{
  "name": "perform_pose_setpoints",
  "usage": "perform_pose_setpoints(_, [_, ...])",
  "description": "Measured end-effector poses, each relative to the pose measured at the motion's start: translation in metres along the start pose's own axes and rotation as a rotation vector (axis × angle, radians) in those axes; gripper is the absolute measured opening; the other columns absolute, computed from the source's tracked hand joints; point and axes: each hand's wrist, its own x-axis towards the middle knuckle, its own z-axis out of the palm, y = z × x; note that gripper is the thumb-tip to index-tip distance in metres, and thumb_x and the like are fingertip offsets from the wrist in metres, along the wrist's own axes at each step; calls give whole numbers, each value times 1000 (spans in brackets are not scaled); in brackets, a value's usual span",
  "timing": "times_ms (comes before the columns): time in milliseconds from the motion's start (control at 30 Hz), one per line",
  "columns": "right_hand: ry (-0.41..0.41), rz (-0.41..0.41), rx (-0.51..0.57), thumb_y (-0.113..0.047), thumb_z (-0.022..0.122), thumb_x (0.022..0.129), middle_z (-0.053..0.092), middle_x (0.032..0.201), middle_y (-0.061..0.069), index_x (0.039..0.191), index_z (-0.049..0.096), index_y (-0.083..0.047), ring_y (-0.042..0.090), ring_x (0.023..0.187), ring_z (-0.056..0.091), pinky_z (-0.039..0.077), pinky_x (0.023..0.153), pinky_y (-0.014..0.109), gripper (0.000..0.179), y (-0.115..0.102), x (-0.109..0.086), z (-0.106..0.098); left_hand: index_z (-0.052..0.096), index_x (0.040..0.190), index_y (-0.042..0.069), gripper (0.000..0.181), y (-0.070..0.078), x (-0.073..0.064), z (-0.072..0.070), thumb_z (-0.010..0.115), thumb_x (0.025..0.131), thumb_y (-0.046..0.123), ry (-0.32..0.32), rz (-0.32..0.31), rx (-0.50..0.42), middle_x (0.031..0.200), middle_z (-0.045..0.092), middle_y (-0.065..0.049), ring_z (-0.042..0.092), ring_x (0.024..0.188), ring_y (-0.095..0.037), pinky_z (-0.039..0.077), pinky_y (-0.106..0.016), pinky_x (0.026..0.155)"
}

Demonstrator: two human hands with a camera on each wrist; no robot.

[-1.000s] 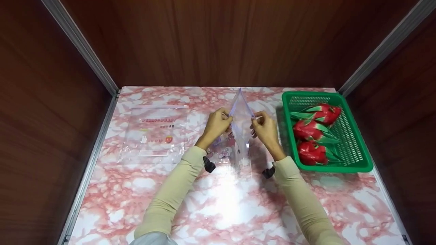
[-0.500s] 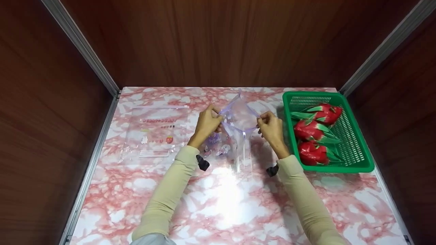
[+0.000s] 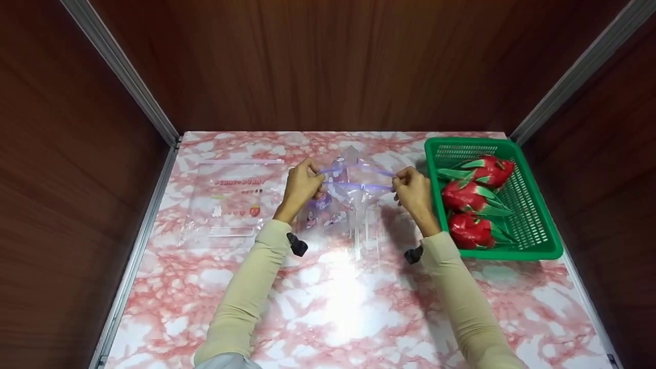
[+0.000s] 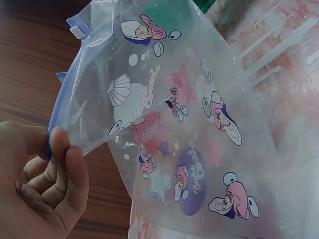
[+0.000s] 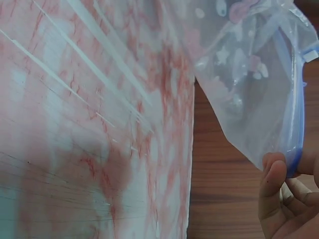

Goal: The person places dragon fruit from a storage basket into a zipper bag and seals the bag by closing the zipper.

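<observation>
A clear zip bag with a purple slider edge is stretched between both hands over the middle of the table. The left hand pinches one end of the purple edge between thumb and fingers. At the other end, the right hand pinches it the same way. In the left wrist view the bag shows printed cartoon figures, shells and stars, with a white slider on its edge. The right wrist view shows the bag hanging from the fingertips. Its mouth is narrowly parted.
Several red dragon fruits with green leaves lie in a green plastic basket at the right. Another clear zip bag, printed with a bunny and a strawberry, lies flat at the left. Dark wood panels enclose the pink marbled table.
Both hands have moved apart, the left to the left and the right to the right. The bag's mouth first spread into a diamond, then drew into a wide, narrow opening.
</observation>
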Motion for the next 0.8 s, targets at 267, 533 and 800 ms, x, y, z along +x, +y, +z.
perform_pose_setpoints(267, [-41,-6,44,-9,65,99,76,77,18,99,70,1,15,46,65,52,39,22,11,-2,-1,1,63,101,-1,7,2,-1,1,66,97,4,-32,-15,-102,73,74,-25,74,56,-33,66,-55,61])
perform_pose_setpoints(533, [-95,4,98,-10,65,101,76,78,18,103,69,2,8,45,62,53,40,23,12,-2,1,2,62,103,-1,7,4,0,5,63,98,4,-56,-14,-179,69,73,-18,68,48,-15,60,-28,46])
perform_pose_setpoints(800, [-138,-6,120,-10,65,103,76,86,28,107,68,4,8,47,64,55,42,24,15,-4,1,3,61,105,-2,8,9,2,12,61,99,3,-98,-35,-276,63,69,-4,67,47,-10,65,-35,53])
